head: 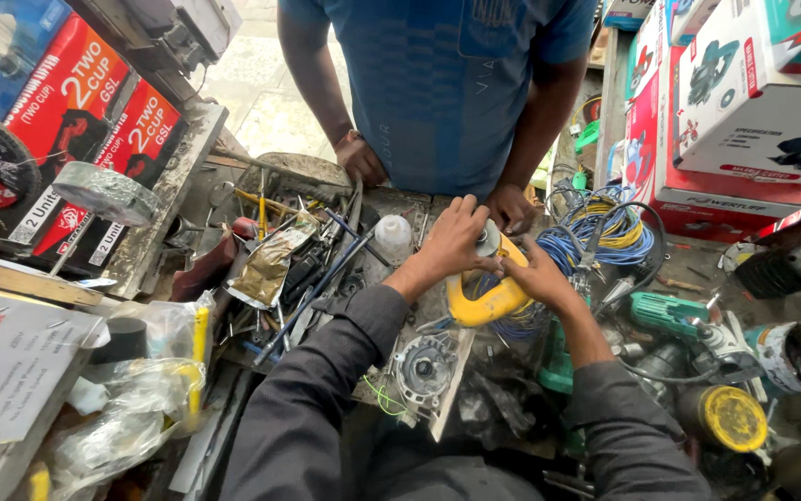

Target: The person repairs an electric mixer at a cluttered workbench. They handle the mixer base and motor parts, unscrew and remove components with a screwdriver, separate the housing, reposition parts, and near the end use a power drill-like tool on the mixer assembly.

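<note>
My left hand and my right hand both grip a yellow power-tool housing with a grey metal head at its far end, held over a cluttered workbench. The left hand's fingers close around the metal head; the right hand holds the housing's right side. A grey round motor part lies on the bench just below the tool. Dark sleeves cover both my forearms.
Another person in a blue shirt stands across the bench, both hands resting on its far edge. Loose tools and screwdrivers lie at left, coiled blue and yellow wires at right, a teal tool, boxed goods on the shelves.
</note>
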`<state>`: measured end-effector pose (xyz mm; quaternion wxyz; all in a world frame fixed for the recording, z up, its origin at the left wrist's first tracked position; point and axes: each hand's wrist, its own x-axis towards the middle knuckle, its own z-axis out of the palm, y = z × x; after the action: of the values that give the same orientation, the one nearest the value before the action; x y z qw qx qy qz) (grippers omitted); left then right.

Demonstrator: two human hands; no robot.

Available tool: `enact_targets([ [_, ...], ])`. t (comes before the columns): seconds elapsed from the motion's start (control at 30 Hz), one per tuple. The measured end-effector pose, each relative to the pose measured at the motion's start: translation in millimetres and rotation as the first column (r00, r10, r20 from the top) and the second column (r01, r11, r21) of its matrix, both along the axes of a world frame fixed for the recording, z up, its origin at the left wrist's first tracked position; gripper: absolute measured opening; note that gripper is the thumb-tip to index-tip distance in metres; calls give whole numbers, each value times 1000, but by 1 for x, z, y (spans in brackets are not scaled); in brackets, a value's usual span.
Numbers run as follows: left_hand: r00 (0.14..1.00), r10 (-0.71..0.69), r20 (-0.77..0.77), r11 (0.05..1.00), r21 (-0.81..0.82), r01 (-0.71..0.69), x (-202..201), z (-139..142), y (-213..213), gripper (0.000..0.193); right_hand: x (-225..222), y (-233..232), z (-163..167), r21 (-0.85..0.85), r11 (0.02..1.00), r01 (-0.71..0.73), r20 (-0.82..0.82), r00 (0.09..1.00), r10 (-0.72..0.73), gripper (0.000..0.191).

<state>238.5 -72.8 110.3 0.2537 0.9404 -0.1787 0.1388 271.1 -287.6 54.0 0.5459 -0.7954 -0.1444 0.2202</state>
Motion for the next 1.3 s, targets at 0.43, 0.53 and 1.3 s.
enact_targets([
  [0.43, 990, -122, -68, 992, 23, 124, 14, 12, 7, 88, 3, -2, -1, -23, 999, 37, -69, 997, -39, 56],
  [0.53, 997, 1, -72, 1000, 18, 0, 9, 6, -2, 92, 4, -5, -2, -52, 998, 36, -27, 999, -38, 55],
  [1.3, 997, -3, -77, 988, 157, 15, 9, 20, -5, 89, 13, -6, -12, -138, 987, 84, 150, 987, -63, 49],
])
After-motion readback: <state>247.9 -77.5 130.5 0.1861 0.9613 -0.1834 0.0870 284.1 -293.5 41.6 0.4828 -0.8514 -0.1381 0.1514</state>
